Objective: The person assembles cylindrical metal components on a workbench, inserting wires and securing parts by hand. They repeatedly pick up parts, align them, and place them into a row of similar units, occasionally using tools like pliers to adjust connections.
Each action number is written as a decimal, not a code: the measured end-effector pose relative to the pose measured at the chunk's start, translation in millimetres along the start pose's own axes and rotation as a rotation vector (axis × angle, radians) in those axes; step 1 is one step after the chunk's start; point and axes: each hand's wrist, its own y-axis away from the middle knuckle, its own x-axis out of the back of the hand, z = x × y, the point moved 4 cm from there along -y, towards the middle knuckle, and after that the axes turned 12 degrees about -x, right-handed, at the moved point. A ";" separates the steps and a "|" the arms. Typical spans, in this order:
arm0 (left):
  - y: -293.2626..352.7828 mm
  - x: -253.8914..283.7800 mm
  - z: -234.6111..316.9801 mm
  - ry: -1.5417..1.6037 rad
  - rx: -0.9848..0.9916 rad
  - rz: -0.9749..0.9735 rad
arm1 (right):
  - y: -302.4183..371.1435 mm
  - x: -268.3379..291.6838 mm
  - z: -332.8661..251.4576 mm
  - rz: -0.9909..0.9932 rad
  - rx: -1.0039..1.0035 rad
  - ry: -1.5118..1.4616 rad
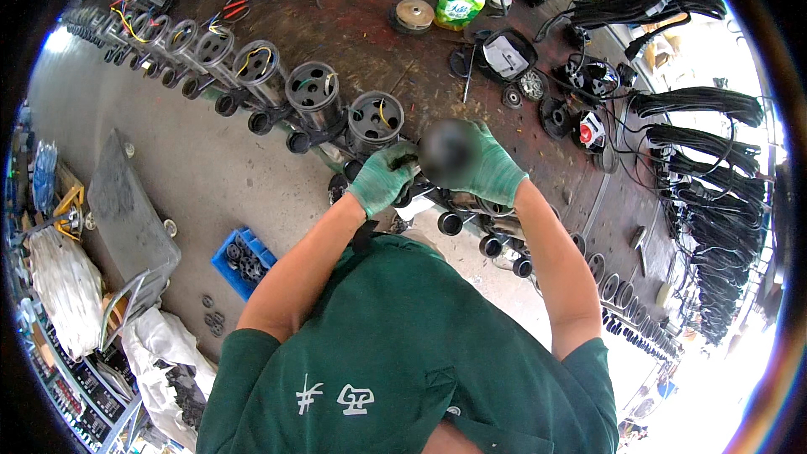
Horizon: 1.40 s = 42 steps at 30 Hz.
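Note:
Both of my hands wear thin green gloves and meet at the bench's near edge. My right hand (pixel 492 170) is wrapped round the right side of a dark, round, cylinder-like part (pixel 447 151), whose face is blurred. Close to that part's left side, my left hand (pixel 380 181) has its fingers curled together over something small and dark that I cannot make out. Just beyond my left hand stands an upright metal cylinder housing (pixel 375 120) with a holed top and a yellow wire. A similar housing (pixel 313 88) is to its left.
More housings (pixel 261 63) with side spouts line the bench edge. On the dark bench (pixel 370 29) are a green-labelled bottle (pixel 461 0), a round metal disc (pixel 412 15) and a black box-like cover (pixel 506 55). Black cable bundles (pixel 698 105) lie right. A blue crate (pixel 244 262) sits on the floor.

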 end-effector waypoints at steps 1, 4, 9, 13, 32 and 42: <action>2.9 1.4 -0.1 0.085 0.050 0.000 | 2.0 1.9 -4.3 0.009 0.008 0.018; 6.0 3.2 -10.0 0.237 0.026 -0.006 | 5.7 5.9 -11.4 0.029 0.014 0.015; 7.4 0.8 -14.3 0.249 -0.085 -0.038 | 6.8 8.8 -8.1 0.035 -0.035 -0.154; 4.8 5.7 -9.3 0.035 -0.153 -0.063 | 3.7 6.6 -3.6 0.004 -0.068 -0.115; 5.0 4.8 -12.6 0.162 -0.086 -0.030 | 21.0 34.1 -36.9 0.018 -0.180 -0.226; 7.2 -8.2 -11.0 -0.100 -0.284 0.054 | 30.5 20.6 -51.8 0.213 -0.193 0.076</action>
